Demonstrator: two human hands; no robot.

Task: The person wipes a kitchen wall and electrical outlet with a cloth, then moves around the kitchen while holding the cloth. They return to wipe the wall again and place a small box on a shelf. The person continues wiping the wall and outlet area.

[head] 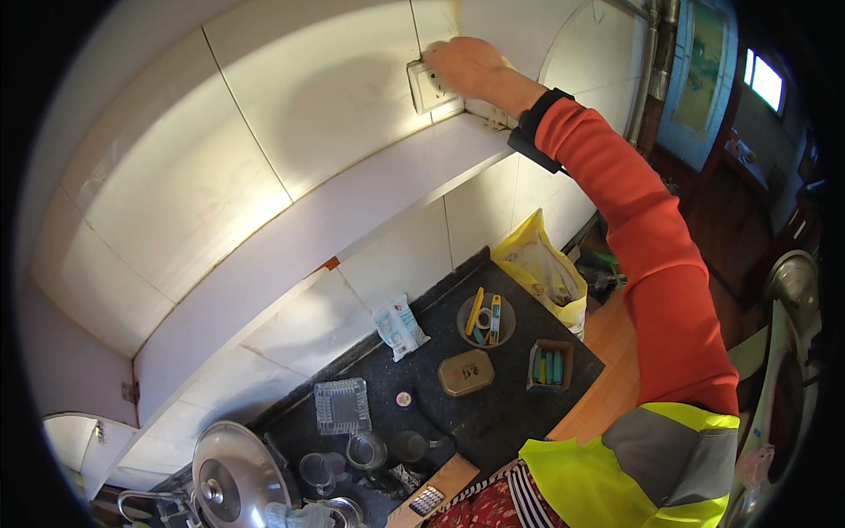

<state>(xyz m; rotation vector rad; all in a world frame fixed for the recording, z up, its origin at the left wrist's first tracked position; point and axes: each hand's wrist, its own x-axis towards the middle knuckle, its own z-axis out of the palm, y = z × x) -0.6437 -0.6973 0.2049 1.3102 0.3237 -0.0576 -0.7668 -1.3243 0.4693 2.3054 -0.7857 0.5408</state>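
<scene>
My right hand (464, 63) reaches up to a white wall socket (426, 89) on the tiled wall. Its blurred fingers cover the socket's upper right part, so whether anything is held there is hidden. Around the wrist sits a black band (536, 132), below which runs a red sleeve (650, 231). Just under the socket, a white shelf board (370, 162) of an open cabinet runs along the wall. A metal hinge (495, 120) is fixed at its right end. My left hand is out of view.
Below, a black countertop (455, 422) carries a bowl (470, 320) of tools, a tin box (467, 373), a cardboard box (549, 364), a clear plastic tray (342, 406), a soft packet (400, 328), glass mugs (365, 451) and a pot lid (247, 475). A yellow bag (541, 264) stands beyond the counter's end.
</scene>
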